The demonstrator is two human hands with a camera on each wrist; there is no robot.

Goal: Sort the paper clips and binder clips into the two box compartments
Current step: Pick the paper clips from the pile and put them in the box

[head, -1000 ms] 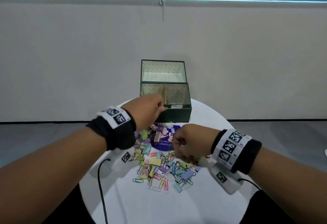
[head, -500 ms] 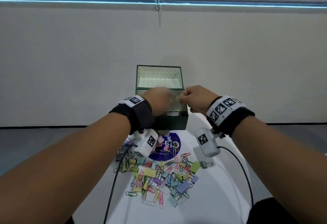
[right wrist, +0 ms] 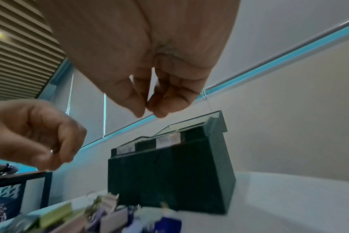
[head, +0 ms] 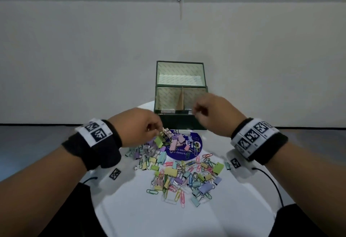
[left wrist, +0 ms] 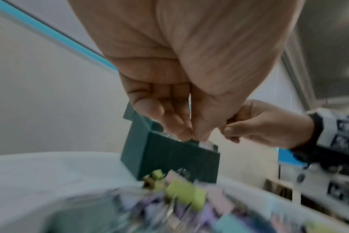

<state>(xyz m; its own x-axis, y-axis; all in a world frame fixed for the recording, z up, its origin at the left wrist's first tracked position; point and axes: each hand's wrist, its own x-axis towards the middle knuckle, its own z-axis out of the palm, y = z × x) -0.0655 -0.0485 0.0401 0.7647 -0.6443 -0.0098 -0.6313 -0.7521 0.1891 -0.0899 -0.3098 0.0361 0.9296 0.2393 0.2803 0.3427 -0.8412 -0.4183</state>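
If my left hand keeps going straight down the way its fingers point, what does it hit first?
Most likely the left hand meets the green binder clip atop the clip pile; depth is unclear, so a neighbouring clip might come first.

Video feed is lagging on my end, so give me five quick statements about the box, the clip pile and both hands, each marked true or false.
1. The green box stands open, its lid upright behind it. True.
2. The cardboard divider splits the box into two side-by-side compartments. True.
3. The clip pile lies behind the box. False: it lies in front of it, on the white table.
4. The right hand rests flat on the table. False: it is raised at the box's front right, fingers curled.
5. The left hand is inside the left compartment. False: it is down at the pile's far-left edge.
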